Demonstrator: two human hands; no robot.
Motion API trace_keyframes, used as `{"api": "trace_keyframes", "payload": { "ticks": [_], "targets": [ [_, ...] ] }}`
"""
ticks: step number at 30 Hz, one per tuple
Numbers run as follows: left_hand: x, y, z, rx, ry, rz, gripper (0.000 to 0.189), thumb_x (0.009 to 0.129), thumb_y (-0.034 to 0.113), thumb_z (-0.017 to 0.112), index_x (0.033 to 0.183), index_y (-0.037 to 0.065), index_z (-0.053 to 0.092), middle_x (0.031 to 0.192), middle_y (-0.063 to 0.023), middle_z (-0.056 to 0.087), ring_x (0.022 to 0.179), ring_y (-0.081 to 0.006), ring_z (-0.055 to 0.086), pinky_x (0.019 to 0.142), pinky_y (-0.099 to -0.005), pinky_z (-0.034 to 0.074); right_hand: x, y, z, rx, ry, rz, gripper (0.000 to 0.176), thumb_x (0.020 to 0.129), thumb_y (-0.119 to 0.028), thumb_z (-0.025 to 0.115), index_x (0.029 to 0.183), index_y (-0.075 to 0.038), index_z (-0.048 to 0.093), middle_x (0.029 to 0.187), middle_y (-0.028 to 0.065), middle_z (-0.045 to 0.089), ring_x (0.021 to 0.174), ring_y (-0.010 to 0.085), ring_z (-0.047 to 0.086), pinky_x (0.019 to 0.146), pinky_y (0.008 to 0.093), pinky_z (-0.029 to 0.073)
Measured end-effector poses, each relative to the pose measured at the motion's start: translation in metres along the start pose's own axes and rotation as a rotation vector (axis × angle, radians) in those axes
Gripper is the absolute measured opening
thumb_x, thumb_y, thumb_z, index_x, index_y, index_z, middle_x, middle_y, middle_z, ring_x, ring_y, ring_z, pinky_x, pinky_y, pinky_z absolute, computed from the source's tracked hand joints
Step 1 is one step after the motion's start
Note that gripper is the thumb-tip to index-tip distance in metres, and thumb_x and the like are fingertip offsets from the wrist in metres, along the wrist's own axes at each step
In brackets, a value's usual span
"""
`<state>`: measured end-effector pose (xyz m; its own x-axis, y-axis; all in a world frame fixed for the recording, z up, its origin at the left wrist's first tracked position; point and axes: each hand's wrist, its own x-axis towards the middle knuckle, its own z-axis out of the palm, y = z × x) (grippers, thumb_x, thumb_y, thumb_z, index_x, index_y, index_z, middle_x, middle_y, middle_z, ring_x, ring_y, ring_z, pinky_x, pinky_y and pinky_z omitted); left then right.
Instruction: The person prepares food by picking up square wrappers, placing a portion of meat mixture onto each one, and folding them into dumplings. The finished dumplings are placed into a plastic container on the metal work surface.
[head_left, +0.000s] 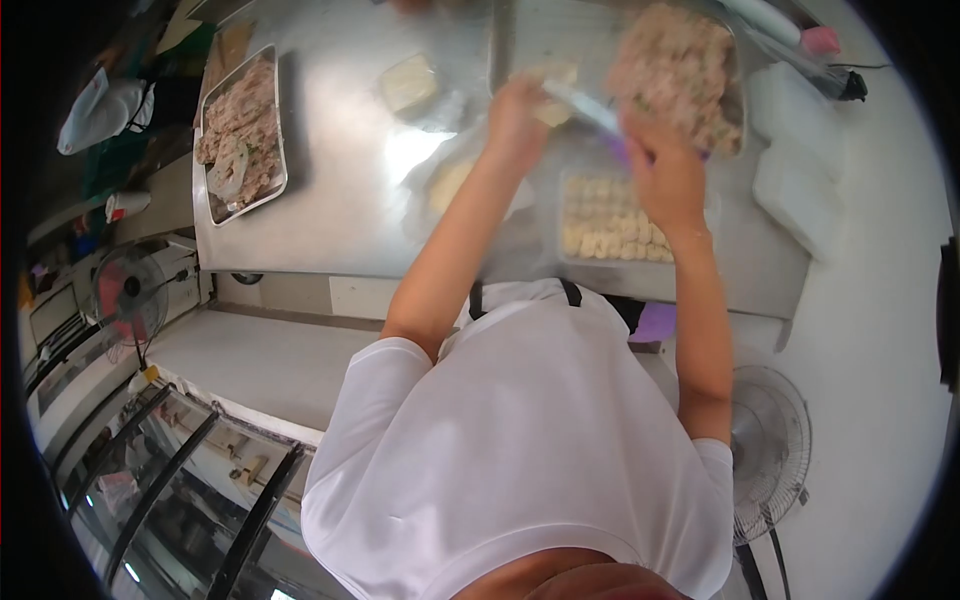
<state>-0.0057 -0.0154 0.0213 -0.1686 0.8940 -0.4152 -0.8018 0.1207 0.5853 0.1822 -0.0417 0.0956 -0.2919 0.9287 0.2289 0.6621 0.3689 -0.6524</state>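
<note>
My left hand point(518, 118), blurred by motion, is closed at a pale yellow dough wrapper point(555, 75). In my right hand point(665, 180) is a flat filling spatula point(585, 105), with purple showing at its grip. The pale blade reaches toward the wrapper at my left hand; motion blur hides whether filling is on it. Beyond my right hand lies a heap of minced meat filling point(675, 75) in a metal tray. Just below my hands, a clear plastic box point(562, 225) holds rows of small wrapped dumplings point(610, 235).
At left stands a metal tray point(283, 150) of minced meat. Stacked square wrappers point(408, 85) and a plastic bag with more dough point(450, 185) lie on the steel table point(330, 200). White lidded boxes point(800, 200) line the right edge. A fan point(770, 440) stands below at right.
</note>
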Motion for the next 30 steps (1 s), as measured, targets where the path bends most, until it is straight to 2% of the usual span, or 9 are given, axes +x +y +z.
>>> {"api": "trace_keyframes", "payload": {
  "ticks": [6, 8, 12, 18, 24, 26, 27, 29, 30],
  "targets": [
    [-0.009, 0.013, 0.006, -0.074, 0.054, 0.015, 0.037, 0.104, 0.020, 0.029, 0.118, -0.010, 0.044, 0.098, -0.0130, 0.055, 0.092, -0.0227, 0.057, 0.090, -0.0399, 0.050, -0.013, -0.002, 0.005, -0.131, -0.069, 0.135, 0.025, 0.085, -0.011, 0.061, 0.108, -0.013, 0.071, 0.086, 0.0074, 0.062, 0.075, 0.0279, 0.061, 0.066, 0.0359, 0.048],
    [-0.010, 0.014, 0.009, -0.026, 0.002, 0.005, 0.037, 0.104, 0.021, 0.029, 0.118, -0.009, 0.045, 0.094, -0.0110, 0.054, 0.087, -0.0202, 0.056, 0.087, -0.0390, 0.050, -0.011, -0.003, 0.013, -0.021, 0.128, -0.067, 0.025, 0.086, -0.012, 0.060, 0.108, -0.014, 0.070, 0.086, 0.0073, 0.061, 0.073, 0.0285, 0.060, 0.064, 0.0372, 0.047],
    [-0.014, 0.011, 0.015, 0.000, -0.098, 0.040, 0.036, 0.104, 0.022, 0.029, 0.114, -0.008, 0.048, 0.095, -0.0108, 0.054, 0.084, -0.0193, 0.056, 0.085, -0.0377, 0.051, -0.013, 0.004, 0.022, -0.090, 0.051, -0.061, 0.025, 0.087, -0.013, 0.059, 0.109, -0.014, 0.070, 0.084, 0.0072, 0.060, 0.073, 0.0280, 0.061, 0.064, 0.0366, 0.047],
    [-0.008, 0.006, 0.001, 0.052, 0.029, 0.057, 0.040, 0.104, 0.022, 0.028, 0.116, -0.010, 0.049, 0.105, -0.0166, 0.057, 0.099, -0.0245, 0.057, 0.093, -0.0415, 0.047, -0.017, -0.006, 0.012, -0.146, 0.018, 0.049, 0.026, 0.086, -0.012, 0.061, 0.110, -0.016, 0.070, 0.083, 0.0044, 0.061, 0.073, 0.0272, 0.062, 0.061, 0.0362, 0.047],
    [-0.025, 0.023, 0.009, -0.208, -0.196, -0.049, 0.046, 0.103, 0.027, 0.031, 0.126, -0.011, 0.043, 0.128, -0.0219, 0.051, 0.120, -0.0277, 0.049, 0.104, -0.0435, 0.040, -0.015, 0.005, 0.015, -0.198, 0.056, -0.110, 0.027, 0.085, -0.010, 0.062, 0.111, -0.013, 0.070, 0.083, 0.0057, 0.061, 0.069, 0.0231, 0.060, 0.059, 0.0316, 0.046],
    [-0.046, 0.038, 0.008, -0.059, -0.653, 0.064, 0.052, 0.095, 0.027, 0.051, 0.132, -0.007, 0.041, 0.135, -0.0201, 0.046, 0.129, -0.0258, 0.042, 0.107, -0.0413, 0.036, -0.014, 0.001, -0.004, 0.124, 0.060, -0.107, 0.029, 0.086, -0.004, 0.062, 0.113, -0.009, 0.069, 0.083, 0.0064, 0.060, 0.065, 0.0172, 0.055, 0.058, 0.0266, 0.044],
    [-0.045, 0.044, 0.001, -0.055, -0.656, 0.059, 0.052, 0.095, 0.027, 0.051, 0.132, -0.007, 0.041, 0.135, -0.0201, 0.046, 0.129, -0.0258, 0.042, 0.107, -0.0413, 0.036, -0.014, 0.000, -0.010, 0.125, 0.065, -0.102, 0.029, 0.086, -0.004, 0.062, 0.113, -0.009, 0.069, 0.083, 0.0064, 0.060, 0.065, 0.0172, 0.055, 0.058, 0.0266, 0.044],
    [-0.037, 0.052, -0.014, 0.949, -0.772, 0.550, 0.064, 0.080, 0.013, 0.067, 0.138, 0.004, 0.042, 0.131, -0.0134, 0.052, 0.119, -0.0259, 0.050, 0.099, -0.0407, 0.043, -0.018, -0.002, -0.020, 0.289, 0.002, -0.086, 0.030, 0.086, 0.000, 0.061, 0.114, -0.005, 0.068, 0.082, 0.0054, 0.058, 0.065, 0.0123, 0.049, 0.057, 0.0230, 0.040],
    [-0.035, 0.052, -0.016, 0.948, -0.769, 0.539, 0.064, 0.080, 0.013, 0.067, 0.138, 0.004, 0.042, 0.131, -0.0134, 0.052, 0.119, -0.0259, 0.050, 0.099, -0.0407, 0.043, -0.022, -0.003, -0.022, 0.291, -0.002, -0.077, 0.030, 0.086, 0.000, 0.061, 0.114, -0.005, 0.068, 0.082, 0.0054, 0.058, 0.065, 0.0123, 0.049, 0.057, 0.0230, 0.040]
  ]
}}
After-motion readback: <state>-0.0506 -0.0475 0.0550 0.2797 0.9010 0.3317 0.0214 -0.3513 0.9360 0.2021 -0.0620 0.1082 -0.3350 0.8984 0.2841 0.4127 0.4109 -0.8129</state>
